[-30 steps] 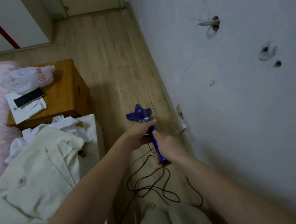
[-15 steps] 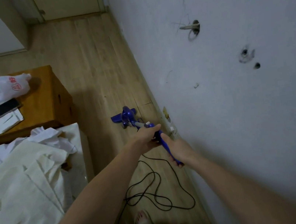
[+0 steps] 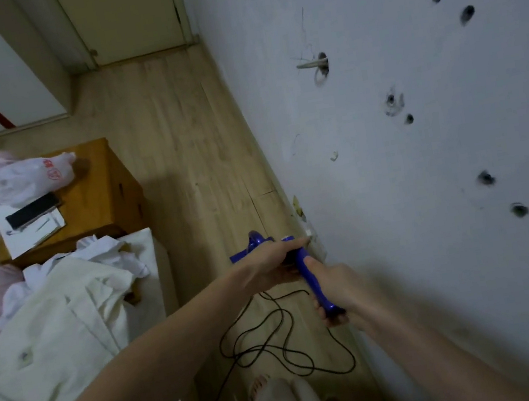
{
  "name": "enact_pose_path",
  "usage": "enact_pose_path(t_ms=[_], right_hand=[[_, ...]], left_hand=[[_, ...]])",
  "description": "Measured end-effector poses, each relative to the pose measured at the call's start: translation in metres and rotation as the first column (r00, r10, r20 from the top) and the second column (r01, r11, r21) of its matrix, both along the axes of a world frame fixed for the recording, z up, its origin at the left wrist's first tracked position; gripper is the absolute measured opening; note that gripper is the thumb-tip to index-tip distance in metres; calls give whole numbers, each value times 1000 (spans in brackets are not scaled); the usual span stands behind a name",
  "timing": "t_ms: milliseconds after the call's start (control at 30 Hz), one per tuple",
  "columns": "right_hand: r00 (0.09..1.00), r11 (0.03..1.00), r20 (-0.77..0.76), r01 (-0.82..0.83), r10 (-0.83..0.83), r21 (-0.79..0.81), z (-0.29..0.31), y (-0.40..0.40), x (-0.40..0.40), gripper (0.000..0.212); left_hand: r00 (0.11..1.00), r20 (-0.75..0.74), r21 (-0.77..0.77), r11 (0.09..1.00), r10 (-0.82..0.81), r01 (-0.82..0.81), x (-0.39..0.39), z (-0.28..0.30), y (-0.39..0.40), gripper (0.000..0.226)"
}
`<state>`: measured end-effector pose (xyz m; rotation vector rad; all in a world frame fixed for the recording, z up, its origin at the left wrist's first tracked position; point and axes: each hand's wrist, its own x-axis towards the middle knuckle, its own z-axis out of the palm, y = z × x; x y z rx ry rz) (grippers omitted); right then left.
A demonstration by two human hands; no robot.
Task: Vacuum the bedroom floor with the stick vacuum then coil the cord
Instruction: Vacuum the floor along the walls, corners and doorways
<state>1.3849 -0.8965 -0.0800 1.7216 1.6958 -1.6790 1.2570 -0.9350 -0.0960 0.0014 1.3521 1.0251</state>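
The blue stick vacuum (image 3: 310,273) leans over the wooden floor close to the right wall, its head (image 3: 255,241) down by the skirting. My right hand (image 3: 330,288) grips the blue handle near its top end. My left hand (image 3: 271,263) holds the vacuum's upper body just below the handle, fingers wrapped over it. The black cord (image 3: 279,343) lies in loose loops on the floor under my arms and trails toward the bottom edge of the view.
A wooden nightstand (image 3: 100,198) with a plastic bag, papers and a dark phone stands to the left. White clothes (image 3: 50,321) are heaped on the bed. My bare foot (image 3: 257,385) stands by the cord. A white wall socket (image 3: 311,234) sits low on the wall.
The vacuum head has moved nearer to me and toward the wall, and both hands have come back with it. The cord loops have shifted slightly.
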Motion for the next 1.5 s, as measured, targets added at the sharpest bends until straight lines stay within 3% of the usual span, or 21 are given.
enact_pose_path(t_ms=[133,267,333,400,567,800,1100,1233,1500], right_hand=[[995,997,-87,35,-40,-67,-7,-30,-17,50],[984,997,-175,30,-43,-76,1,-44,-36,46],[982,999,-189,5,-14,-47,-4,-43,-46,47],[982,999,-185,-30,26,-19,-13,-38,-52,50],[987,997,-146,-69,64,-27,-35,-11,-69,59],[990,991,-55,-127,130,53,-42,42,-120,57],[994,996,-59,-93,94,13,-24,67,-200,59],[994,994,-21,-103,104,40,-23,89,-232,64],[992,992,-14,-122,122,21,-18,145,-308,68]], left_hand=[[988,-53,-45,989,-143,141,-24,7,-20,38],[993,-75,-35,995,-91,88,-40,0,-35,89],[995,-95,-37,999,9,-13,-42,-3,-36,80],[986,-122,-31,993,110,-115,-40,-5,-33,56],[957,-224,-60,977,186,-203,-45,-22,-6,27],[979,-142,18,989,148,-147,-104,-36,42,19],[980,-148,24,991,133,-131,-187,-29,71,31],[979,-135,37,988,156,-152,-216,-24,88,17],[975,-150,40,987,162,-158,-288,-15,140,18]])
